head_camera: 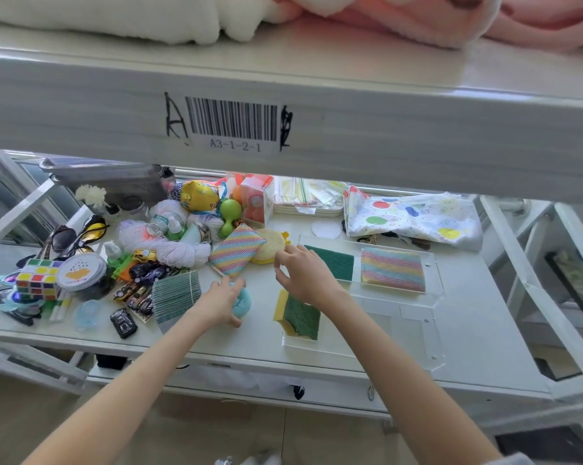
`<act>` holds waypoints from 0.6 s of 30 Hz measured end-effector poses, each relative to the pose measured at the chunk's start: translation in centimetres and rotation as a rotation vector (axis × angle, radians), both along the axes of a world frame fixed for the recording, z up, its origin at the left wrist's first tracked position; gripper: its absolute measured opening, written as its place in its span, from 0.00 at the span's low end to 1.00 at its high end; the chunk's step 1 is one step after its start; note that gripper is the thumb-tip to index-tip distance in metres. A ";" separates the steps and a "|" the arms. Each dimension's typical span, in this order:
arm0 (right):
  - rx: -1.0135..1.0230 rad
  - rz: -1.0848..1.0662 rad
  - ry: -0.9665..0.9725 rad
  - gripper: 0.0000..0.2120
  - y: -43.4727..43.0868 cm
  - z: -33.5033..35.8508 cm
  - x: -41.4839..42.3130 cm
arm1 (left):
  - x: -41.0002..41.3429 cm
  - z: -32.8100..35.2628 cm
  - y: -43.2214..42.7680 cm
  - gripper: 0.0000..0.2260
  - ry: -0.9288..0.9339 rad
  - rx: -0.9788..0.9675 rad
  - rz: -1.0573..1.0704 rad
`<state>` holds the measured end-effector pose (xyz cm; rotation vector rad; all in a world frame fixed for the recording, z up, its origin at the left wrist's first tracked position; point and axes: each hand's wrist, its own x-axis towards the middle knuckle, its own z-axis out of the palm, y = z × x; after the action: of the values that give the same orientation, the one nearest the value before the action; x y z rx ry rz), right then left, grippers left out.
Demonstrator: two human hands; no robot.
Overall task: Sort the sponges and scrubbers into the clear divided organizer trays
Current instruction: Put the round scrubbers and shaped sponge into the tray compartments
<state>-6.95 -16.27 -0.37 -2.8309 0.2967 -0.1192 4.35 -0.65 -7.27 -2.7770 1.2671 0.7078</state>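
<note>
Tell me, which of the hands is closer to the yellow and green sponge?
The right hand. It hovers just above the yellow and green sponge, almost over its top edge. The left hand is farther off to the sponge's left, on a blue scrubber.

Both bare forearms reach forward; the left hand [223, 302] is curled closed, the right hand [305, 273] loosely spread.

Head-worn view, down onto shelf [451, 330]

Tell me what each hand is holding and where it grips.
The left hand grips the blue scrubber by its left edge. The right hand holds nothing, its fingers spread.
</note>
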 end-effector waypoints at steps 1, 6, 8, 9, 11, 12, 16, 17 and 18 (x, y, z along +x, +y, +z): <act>0.002 -0.003 0.000 0.10 -0.1 0.1 -0.1 | -0.1 0.0 0.0 0.35 0.009 0.000 -0.004; -0.002 0.006 0.047 0.10 -0.7 0.3 0.4 | -0.7 0.1 0.1 0.31 0.007 -0.034 0.012; -0.028 0.030 0.090 0.11 -0.7 0.3 1.6 | -1.1 0.1 0.3 0.30 0.012 -0.066 0.034; -0.043 0.043 0.112 0.11 -0.6 0.2 2.4 | -1.3 0.0 0.4 0.30 0.016 -0.081 0.042; -0.077 0.069 0.162 0.12 -0.3 -0.3 4.4 | -1.7 0.0 0.5 0.30 0.026 -0.093 0.042; -0.094 0.083 0.185 0.12 -0.1 -0.6 5.5 | -2.0 -0.1 0.5 0.30 0.034 -0.088 0.037; -0.175 0.132 0.257 0.19 1.0 -2.6 9.6 | -2.7 -0.3 0.3 0.32 0.045 -0.073 0.008; -0.198 0.149 0.276 0.23 1.3 -3.2 10.5 | -2.6 -0.3 0.2 0.32 0.039 -0.074 0.008; -0.225 0.168 0.294 0.27 1.5 -3.8 11.3 | -2.5 -0.3 0.1 0.32 0.031 -0.072 0.004</act>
<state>4.32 -14.81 -4.20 -3.0797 0.1097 0.3219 1.86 -0.52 -7.53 -2.8373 1.3183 0.7229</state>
